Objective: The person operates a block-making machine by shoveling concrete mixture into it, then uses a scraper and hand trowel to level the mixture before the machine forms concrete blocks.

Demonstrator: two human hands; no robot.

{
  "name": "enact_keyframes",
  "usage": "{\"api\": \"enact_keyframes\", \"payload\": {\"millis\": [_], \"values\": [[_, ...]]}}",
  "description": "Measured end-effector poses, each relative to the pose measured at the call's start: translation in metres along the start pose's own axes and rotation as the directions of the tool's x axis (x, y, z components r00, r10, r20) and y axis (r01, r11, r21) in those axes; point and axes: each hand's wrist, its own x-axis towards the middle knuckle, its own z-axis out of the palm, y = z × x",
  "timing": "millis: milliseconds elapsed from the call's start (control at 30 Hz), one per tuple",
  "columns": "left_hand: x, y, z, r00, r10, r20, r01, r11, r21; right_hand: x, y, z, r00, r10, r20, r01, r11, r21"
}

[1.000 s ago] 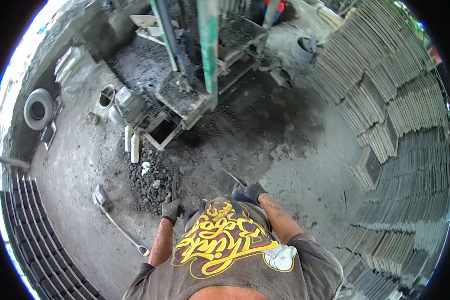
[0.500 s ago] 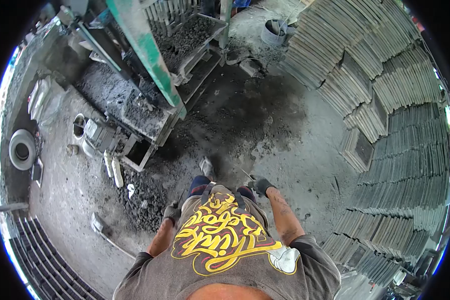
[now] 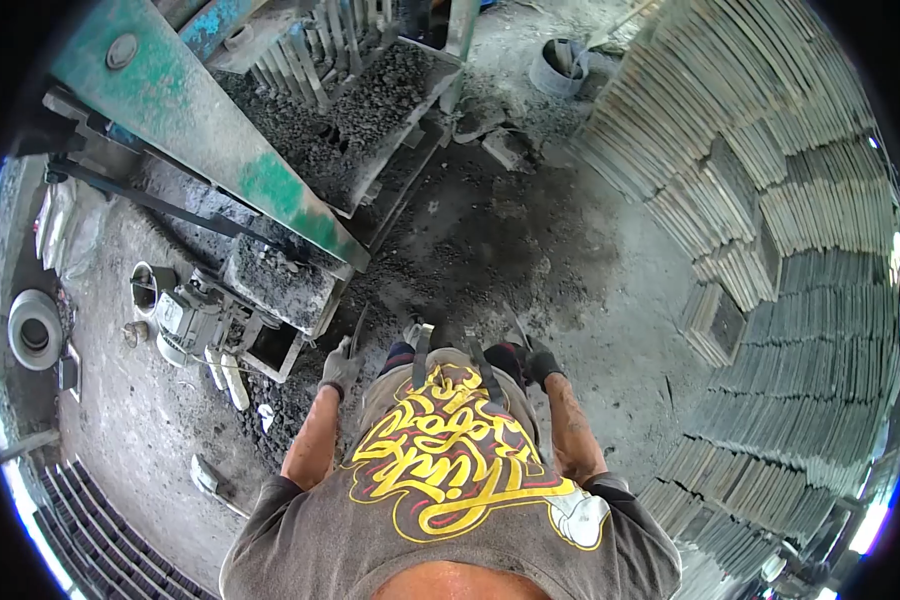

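Observation:
My left hand [image 3: 340,368], in a grey work glove, is closed round a thin, dark, slightly curved strip [image 3: 361,324] that points away from me. My right hand [image 3: 543,364], in a darker glove, grips a similar slim strip [image 3: 515,323], its far end slanting forward and left. Both hands hang beside my thighs, apart from each other. Between them, the front of my grey-brown shirt [image 3: 450,450] shows yellow lettering, and one shoe stands just ahead. I cannot tell what kind of tool the strips are.
Ahead on the left stands a machine with a green beam [image 3: 270,185] and a tray of dark grit [image 3: 370,110]. A motor [image 3: 185,318] sits below it. Stacked flat tiles [image 3: 810,330] line the right. A bucket [image 3: 558,70] stands at the back, and a shovel [image 3: 210,478] lies lower left.
My left hand has moved forward from beside my hip, and its strip now shows. My right hand has shifted slightly right. The view has turned, bringing the green beam nearer.

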Motion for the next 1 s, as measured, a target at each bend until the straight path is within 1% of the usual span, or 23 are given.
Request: {"api": "enact_keyframes", "payload": {"millis": [67, 100, 167, 200, 233, 267, 300, 333, 367, 433, 467, 533, 600, 633, 700, 733, 800, 833, 867, 900, 933, 967, 1000], "values": [[0.000, 0.078, -0.026, 0.988, -0.062, 0.140, 0.083, 0.986, -0.148, 0.028, -0.016, -0.003, 0.995, -0.101, -0.012, 0.100, 0.991, -0.094], [0.013, 0.085, -0.025, 0.990, -0.079, 0.114, 0.097, 0.981, -0.165, 0.044, -0.028, -0.003, 0.987, -0.162, 0.003, 0.161, 0.973, -0.165], [0.031, 0.091, -0.024, 1.000, 0.022, -0.021, -0.026, 0.972, -0.234, 0.077, -0.058, -0.003, 0.947, -0.317, 0.047, 0.316, 0.897, -0.309], [0.027, 0.114, -0.028, 1.000, -0.017, -0.004, 0.014, 0.916, -0.400, 0.091, -0.080, -0.005, 0.916, -0.396, 0.066, 0.394, 0.856, -0.336], [0.008, 0.154, -0.042, 0.999, -0.050, 0.005, 0.047, 0.906, -0.420, 0.081, -0.129, -0.022, 0.926, -0.361, 0.114, 0.378, 0.879, -0.291], [0.023, 0.132, -0.033, 0.999, 0.008, -0.044, -0.021, 0.951, -0.309, 0.094, -0.141, -0.018, 0.835, -0.547, 0.062, 0.547, 0.814, -0.195], [0.009, 0.149, -0.036, 0.990, 0.065, -0.128, -0.094, 0.966, -0.240, 0.102, -0.163, -0.023, 0.876, -0.436, 0.205, 0.457, 0.887, -0.067], [0.007, 0.146, -0.027, 0.979, 0.048, -0.198, -0.105, 0.951, -0.291, 0.108, -0.187, -0.028, 0.880, -0.309, 0.360, 0.324, 0.946, 0.019], [-0.004, 0.157, -0.028, 0.977, 0.042, -0.207, -0.112, 0.934, -0.339, 0.111, -0.208, -0.031, 0.836, -0.336, 0.434, 0.379, 0.925, -0.013], [-0.029, 0.160, -0.025, 0.960, -0.022, -0.280, -0.102, 0.901, -0.421, 0.120, -0.245, -0.035, 0.813, -0.150, 0.562, 0.213, 0.976, -0.048], [-0.039, 0.158, -0.018, 0.954, -0.078, -0.290, -0.074, 0.875, -0.479, 0.131, -0.259, -0.032, 0.774, -0.160, 0.612, 0.267, 0.960, -0.088], [-0.065, 0.161, 0.000, 0.930, -0.178, -0.323, -0.036, 0.829, -0.558, 0.146, -0.277, -0.028, 0.707, -0.060, 0.704, 0.313, 0.920, -0.236], [-0.091, 0.171, 0.021, 0.827, -0.500, -0.258, 0.064, 0.538, -0.841, 0.151, -0.297, -0.027, 0.641, -0.055, 0.766, 0.408, 0.870, -0.278], [-0.098, 0.168, 0.038, 0.788, -0.562, -0.250, 0.012, 0.421, -0.907, 0.150, -0.308, -0.027, 0.584, -0.041, 0.811, 0.480, 0.823, -0.304], [-0.114, 0.182, 0.060, 0.754, -0.607, -0.252, -0.037, 0.344, -0.938, 0.142, -0.328, -0.028, 0.470, -0.026, 0.882, 0.587, 0.755, -0.290], [-0.121, 0.187, 0.069, 0.730, -0.637, -0.247, -0.077, 0.282, -0.956, 0.135, -0.337, -0.029, 0.451, -0.014, 0.892, 0.606, 0.739, -0.295], [-0.123, 0.188, 0.089, 0.723, -0.651, -0.232, -0.091, 0.243, -0.966, 0.122, -0.350, -0.026, 0.367, -0.009, 0.930, 0.555, 0.805, -0.211], [-0.123, 0.199, 0.091, 0.727, -0.659, -0.191, -0.074, 0.201, -0.977, 0.119, -0.353, -0.023, 0.305, 0.009, 0.952, 0.459, 0.875, -0.155], [-0.122, 0.215, 0.086, 0.739, -0.657, -0.149, -0.052, 0.166, -0.985, 0.104, -0.360, -0.024, 0.298, 0.012, 0.954, 0.467, 0.870, -0.157], [-0.129, 0.244, 0.067, 0.789, -0.581, -0.200, -0.128, 0.162, -0.978, 0.080, -0.369, -0.030, 0.255, -0.045, 0.966, 0.296, 0.955, -0.034], [-0.124, 0.242, 0.069, 0.803, -0.562, -0.198, -0.119, 0.173, -0.978, 0.067, -0.373, -0.036, 0.237, -0.124, 0.963, 0.099, 0.990, 0.103], [-0.114, 0.239, 0.070, 0.851, -0.471, -0.235, -0.188, 0.146, -0.971, 0.084, -0.363, -0.029, 0.128, -0.287, 0.949, 0.293, 0.925, 0.240], [-0.102, 0.238, 0.067, 0.894, -0.362, -0.264, -0.241, 0.108, -0.964, 0.093, -0.358, -0.032, 0.179, -0.325, 0.929, 0.287, 0.920, 0.266]]}}
